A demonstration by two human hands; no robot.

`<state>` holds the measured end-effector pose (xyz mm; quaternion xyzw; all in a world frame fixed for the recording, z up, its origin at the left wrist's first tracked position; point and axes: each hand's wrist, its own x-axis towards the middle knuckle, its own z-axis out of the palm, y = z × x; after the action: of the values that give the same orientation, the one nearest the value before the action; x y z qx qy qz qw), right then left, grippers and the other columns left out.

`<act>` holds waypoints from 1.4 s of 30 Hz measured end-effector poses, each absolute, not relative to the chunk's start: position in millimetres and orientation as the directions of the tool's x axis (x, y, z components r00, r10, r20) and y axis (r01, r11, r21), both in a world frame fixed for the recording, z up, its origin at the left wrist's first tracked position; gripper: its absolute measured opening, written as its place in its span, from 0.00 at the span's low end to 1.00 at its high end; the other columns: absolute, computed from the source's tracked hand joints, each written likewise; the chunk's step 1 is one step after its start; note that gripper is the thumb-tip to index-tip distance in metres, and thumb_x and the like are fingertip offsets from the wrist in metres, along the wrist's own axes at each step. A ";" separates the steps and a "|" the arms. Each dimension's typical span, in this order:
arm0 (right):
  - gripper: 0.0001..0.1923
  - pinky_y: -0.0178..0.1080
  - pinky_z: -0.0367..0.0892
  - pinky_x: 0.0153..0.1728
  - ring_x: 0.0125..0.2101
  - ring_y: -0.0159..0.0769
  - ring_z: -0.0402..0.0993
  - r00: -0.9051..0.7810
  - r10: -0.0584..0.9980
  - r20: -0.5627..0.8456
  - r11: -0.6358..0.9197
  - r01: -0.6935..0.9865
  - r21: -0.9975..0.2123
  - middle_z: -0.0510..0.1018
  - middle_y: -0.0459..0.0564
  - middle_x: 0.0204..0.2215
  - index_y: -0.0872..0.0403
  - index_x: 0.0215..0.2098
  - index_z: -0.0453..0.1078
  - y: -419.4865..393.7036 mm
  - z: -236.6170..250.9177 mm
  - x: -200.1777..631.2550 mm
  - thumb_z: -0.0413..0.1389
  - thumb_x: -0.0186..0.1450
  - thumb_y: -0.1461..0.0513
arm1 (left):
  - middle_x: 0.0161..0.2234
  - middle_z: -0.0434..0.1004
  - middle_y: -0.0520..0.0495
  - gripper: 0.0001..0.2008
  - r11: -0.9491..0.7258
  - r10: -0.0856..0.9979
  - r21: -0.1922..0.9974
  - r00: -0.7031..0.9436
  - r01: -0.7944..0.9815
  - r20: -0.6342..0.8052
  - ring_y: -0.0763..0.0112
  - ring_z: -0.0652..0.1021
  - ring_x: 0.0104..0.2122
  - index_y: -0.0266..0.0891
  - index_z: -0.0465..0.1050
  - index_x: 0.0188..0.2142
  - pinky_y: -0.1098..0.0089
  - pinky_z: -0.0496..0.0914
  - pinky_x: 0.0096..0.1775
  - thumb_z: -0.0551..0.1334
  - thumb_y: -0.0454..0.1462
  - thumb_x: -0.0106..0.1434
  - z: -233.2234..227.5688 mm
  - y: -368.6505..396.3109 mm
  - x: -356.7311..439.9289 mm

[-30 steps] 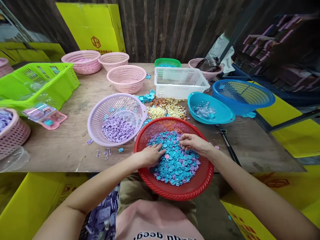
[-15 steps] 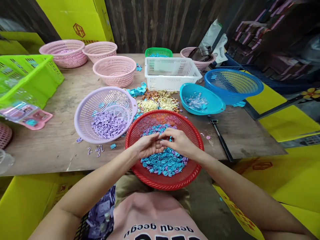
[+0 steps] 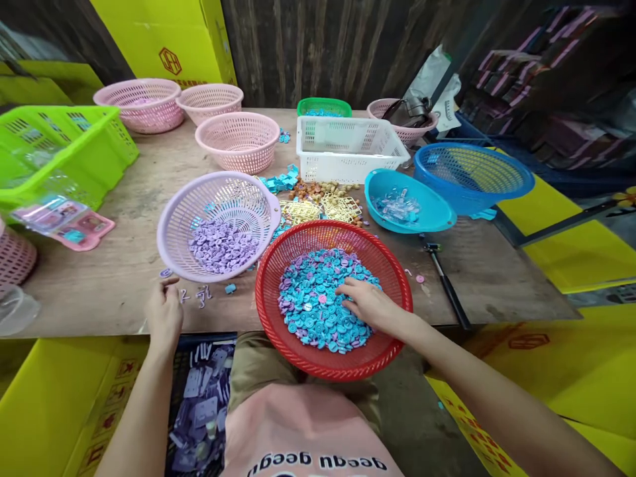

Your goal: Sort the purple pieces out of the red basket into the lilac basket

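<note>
Small round turquoise and purple plastic pieces (image 3: 318, 324) fill the middle of a red basket (image 3: 380, 361) on the near table edge, partly over my lap. My right hand (image 3: 370, 306) is inside this basket, fingers apart, the tips touching the pieces; I see nothing held in it. On the left, my left hand (image 3: 165, 308) is at the table's front edge with fingers curled in, close to a loose round purple piece (image 3: 165, 273). Whatever its fingertips hold, if anything, is hidden. Beyond it, a lilac basket (image 3: 169, 232) contains round purple pieces (image 3: 223, 246).
Thin purple scraps (image 3: 203, 295) and a turquoise bit (image 3: 230, 289) lie before the lilac basket. A hammer (image 3: 450, 288) rests at right. Behind stand a turquoise bowl (image 3: 442, 222), a blue basket (image 3: 517, 179), a white crate (image 3: 332, 171) and pink baskets (image 3: 237, 159). A green crate (image 3: 106, 162) stands left.
My hands, together over the red basket before, have parted. The left moved left to the table beside the lilac basket; the right went down onto the pieces. The view shifted slightly.
</note>
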<state>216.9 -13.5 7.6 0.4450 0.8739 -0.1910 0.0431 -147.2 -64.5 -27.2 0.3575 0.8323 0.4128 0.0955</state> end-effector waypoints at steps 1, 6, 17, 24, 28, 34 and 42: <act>0.11 0.33 0.57 0.30 0.33 0.33 0.66 -0.620 0.745 -0.246 0.560 0.782 -0.275 0.68 0.51 0.35 0.54 0.39 0.66 -14.4 6.3 207.4 0.49 0.58 0.65 | 0.21 0.60 0.50 0.10 0.478 0.661 0.678 -0.737 0.558 0.141 0.69 0.67 0.24 0.35 0.67 0.32 0.63 0.64 0.33 0.50 0.31 0.51 -35.7 -67.7 -154.3; 0.07 0.32 0.55 0.27 0.29 0.31 0.66 -0.667 0.697 -0.263 0.627 0.745 -0.227 0.66 0.50 0.35 0.55 0.35 0.65 -9.0 -1.4 184.0 0.47 0.60 0.63 | 0.31 0.65 0.40 0.13 0.526 0.671 0.549 -0.713 0.650 0.203 0.55 0.67 0.40 0.32 0.65 0.35 0.53 0.60 0.43 0.48 0.27 0.50 -56.6 -74.6 -169.6; 0.09 0.32 0.55 0.28 0.32 0.32 0.65 -0.665 0.696 -0.273 0.620 0.747 -0.238 0.67 0.49 0.35 0.52 0.37 0.65 -24.1 10.7 194.8 0.49 0.58 0.66 | 0.34 0.65 0.34 0.13 0.495 0.768 0.366 -0.594 0.788 0.240 0.50 0.66 0.41 0.27 0.67 0.36 0.53 0.60 0.43 0.49 0.29 0.52 -68.9 -76.3 -178.7; 0.09 0.33 0.55 0.25 0.31 0.33 0.65 -0.662 0.674 -0.326 0.666 0.736 -0.117 0.67 0.52 0.33 0.54 0.33 0.66 -36.6 -3.7 175.8 0.45 0.59 0.68 | 0.35 0.63 0.39 0.15 0.460 0.654 0.459 -0.640 0.760 0.405 0.53 0.64 0.44 0.32 0.66 0.40 0.54 0.58 0.45 0.51 0.31 0.52 -51.4 -79.2 -163.5; 0.06 0.32 0.56 0.27 0.29 0.31 0.64 -0.629 0.734 -0.255 0.566 0.775 -0.281 0.67 0.49 0.31 0.54 0.30 0.67 -30.3 -1.7 184.8 0.49 0.57 0.67 | 0.36 0.64 0.44 0.15 0.213 0.682 0.648 -0.586 0.731 0.436 0.65 0.68 0.37 0.35 0.65 0.43 0.63 0.63 0.41 0.51 0.32 0.54 -17.6 -80.3 -115.7; 0.06 0.31 0.58 0.28 0.26 0.28 0.62 -0.495 0.867 0.058 0.394 0.611 -0.687 0.68 0.46 0.26 0.55 0.29 0.66 -33.0 30.8 186.9 0.50 0.58 0.60 | 0.33 0.68 0.48 0.14 0.095 0.992 0.990 -0.073 -0.105 -0.103 0.73 0.70 0.31 0.39 0.64 0.42 0.70 0.66 0.35 0.56 0.38 0.55 30.8 -72.9 -11.8; 0.09 0.33 0.60 0.31 0.30 0.30 0.64 -0.463 0.881 0.096 0.386 0.587 -0.712 0.69 0.48 0.29 0.55 0.36 0.66 -42.0 44.2 195.6 0.49 0.59 0.61 | 0.24 0.67 0.48 0.08 0.703 0.710 0.431 0.526 -0.566 -0.468 0.79 0.69 0.24 0.31 0.68 0.34 0.77 0.65 0.27 0.56 0.28 0.52 31.0 -56.5 32.1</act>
<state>195.6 -42.0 44.2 0.4603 0.7975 -0.3085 -0.2384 32.1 -56.5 31.0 0.1133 0.3183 0.3681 0.8662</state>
